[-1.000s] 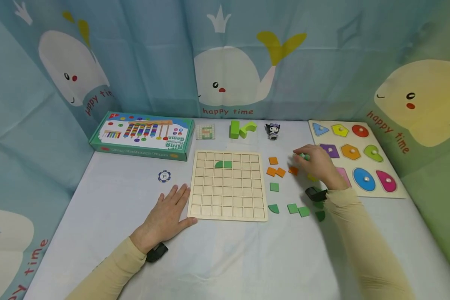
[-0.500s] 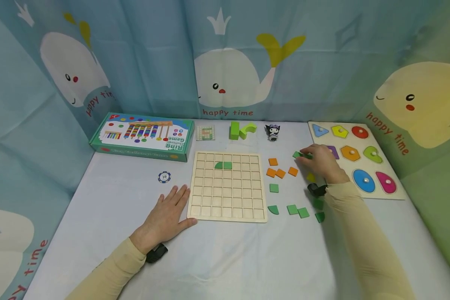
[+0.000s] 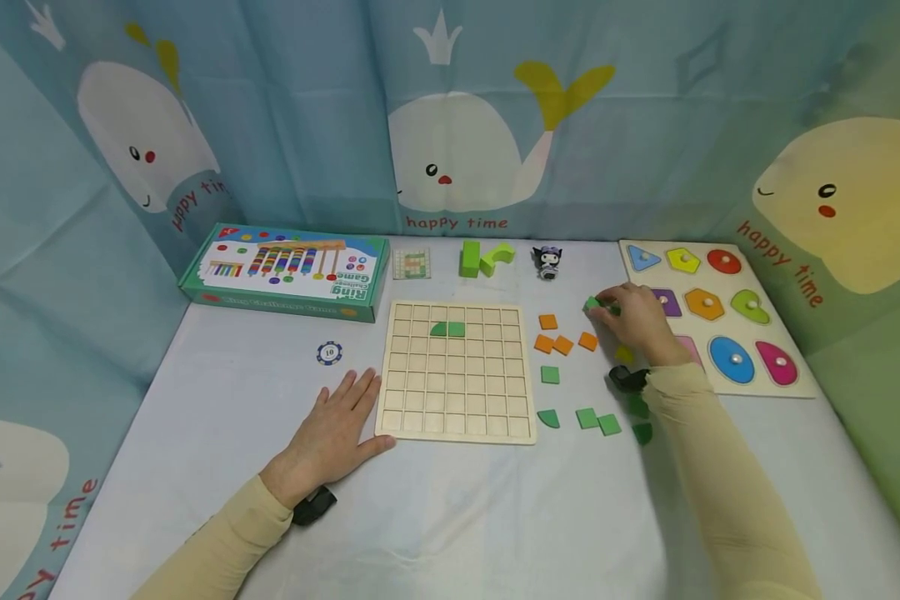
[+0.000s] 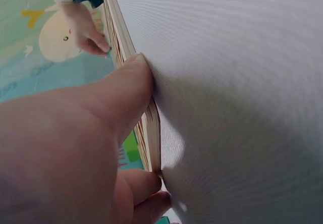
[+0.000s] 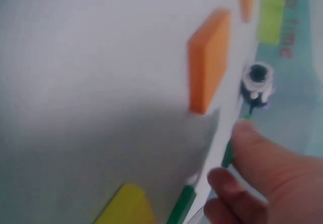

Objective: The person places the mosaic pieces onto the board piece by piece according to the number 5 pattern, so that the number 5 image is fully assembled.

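Green tile (image 3: 592, 303) in its pinch, just left of the puzzle (image 3: 701, 281), the right hand (image 3: 636, 323) seems to be picking up; next probably needs carrying to the board (image 3: 456, 383) the spread left hand (image 3: 333, 437) touches.

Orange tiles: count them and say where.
4, right of the board: a back tile; nearer the person, a left tile, a middle tile and a right tile, closest to the right hand. That hand may hide more.
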Demonstrator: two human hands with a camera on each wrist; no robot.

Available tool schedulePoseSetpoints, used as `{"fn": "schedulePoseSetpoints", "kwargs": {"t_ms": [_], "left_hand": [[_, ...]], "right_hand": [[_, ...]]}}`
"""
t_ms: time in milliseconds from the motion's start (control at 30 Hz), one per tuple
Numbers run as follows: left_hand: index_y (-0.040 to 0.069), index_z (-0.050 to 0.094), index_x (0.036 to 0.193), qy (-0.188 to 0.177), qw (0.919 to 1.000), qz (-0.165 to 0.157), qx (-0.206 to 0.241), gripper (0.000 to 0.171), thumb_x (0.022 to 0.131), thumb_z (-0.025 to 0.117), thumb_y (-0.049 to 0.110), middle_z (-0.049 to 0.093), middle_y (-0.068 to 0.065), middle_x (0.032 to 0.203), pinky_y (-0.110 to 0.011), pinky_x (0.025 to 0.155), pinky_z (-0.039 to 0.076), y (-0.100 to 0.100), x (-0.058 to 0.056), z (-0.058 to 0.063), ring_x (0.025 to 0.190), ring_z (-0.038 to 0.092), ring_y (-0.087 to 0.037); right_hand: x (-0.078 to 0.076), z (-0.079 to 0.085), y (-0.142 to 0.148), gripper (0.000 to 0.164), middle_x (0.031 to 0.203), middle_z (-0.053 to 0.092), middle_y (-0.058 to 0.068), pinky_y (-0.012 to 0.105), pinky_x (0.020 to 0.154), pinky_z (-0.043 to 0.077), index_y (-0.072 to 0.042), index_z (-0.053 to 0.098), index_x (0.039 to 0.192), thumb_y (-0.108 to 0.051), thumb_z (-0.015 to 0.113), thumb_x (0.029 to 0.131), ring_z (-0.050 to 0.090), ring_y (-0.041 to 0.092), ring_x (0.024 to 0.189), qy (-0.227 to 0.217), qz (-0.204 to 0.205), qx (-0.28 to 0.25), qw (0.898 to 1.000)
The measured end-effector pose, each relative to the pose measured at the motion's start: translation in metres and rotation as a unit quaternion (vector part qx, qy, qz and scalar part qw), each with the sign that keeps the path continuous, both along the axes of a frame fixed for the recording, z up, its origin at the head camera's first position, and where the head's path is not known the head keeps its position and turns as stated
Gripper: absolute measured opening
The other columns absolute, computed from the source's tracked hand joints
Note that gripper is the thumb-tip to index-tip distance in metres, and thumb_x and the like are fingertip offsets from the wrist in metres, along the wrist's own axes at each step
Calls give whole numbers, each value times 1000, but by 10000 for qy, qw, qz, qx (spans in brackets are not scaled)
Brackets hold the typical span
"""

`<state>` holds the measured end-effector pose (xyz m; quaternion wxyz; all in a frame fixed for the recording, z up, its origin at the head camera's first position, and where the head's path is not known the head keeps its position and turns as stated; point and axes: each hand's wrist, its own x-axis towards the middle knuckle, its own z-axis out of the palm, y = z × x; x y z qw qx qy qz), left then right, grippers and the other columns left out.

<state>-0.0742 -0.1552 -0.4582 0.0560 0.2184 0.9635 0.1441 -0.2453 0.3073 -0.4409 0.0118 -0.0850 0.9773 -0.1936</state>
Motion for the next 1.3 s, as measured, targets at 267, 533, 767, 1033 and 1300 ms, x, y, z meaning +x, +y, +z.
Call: {"fn": "schedulePoseSetpoints", "kwargs": {"t_ms": [267,533,767,1033,1300], "left_hand": [[-5,30,150,-57,10000,0,-19,88,91,62,53,25,-21,156,-68,102,25,1,0,1,142,20,-42],[-5,30,150,-64,10000,-2,-21,88,92,62,53,24,-21,156,-68,102,25,1,0,0,142,20,-42],[-5,30,150,-68,10000,-8,-52,88,92,61,53,24,-21,156,-68,101,26,1,0,1,142,20,-42],[-5,30,150,-65,9999,-3,-81,89,91,62,53,24,-21,156,-67,102,26,0,0,1,142,20,-41],[-5,30,150,-43,9999,-19,-114,88,92,62,53,24,-21,156,-67,102,26,1,0,1,142,20,-41]], "right_hand": [[11,8,-15,33,111,65,23,54,91,42,5,66,118,-20,66,96,56,38,103,420,207,-785,9958],[20,13,-53,29,104,68,23,51,81,45,7,69,112,-13,71,92,57,37,92,1113,798,-973,9858],[26,12,-86,27,105,69,18,49,82,46,5,70,111,-12,72,90,57,35,97,831,1452,-1225,9783],[27,13,-120,25,103,68,15,49,87,45,3,71,112,-13,70,92,58,34,100,650,1993,-950,9731],[21,13,-142,25,105,69,13,44,90,45,2,72,111,-15,70,93,59,30,102,330,2206,-571,9731]]}}
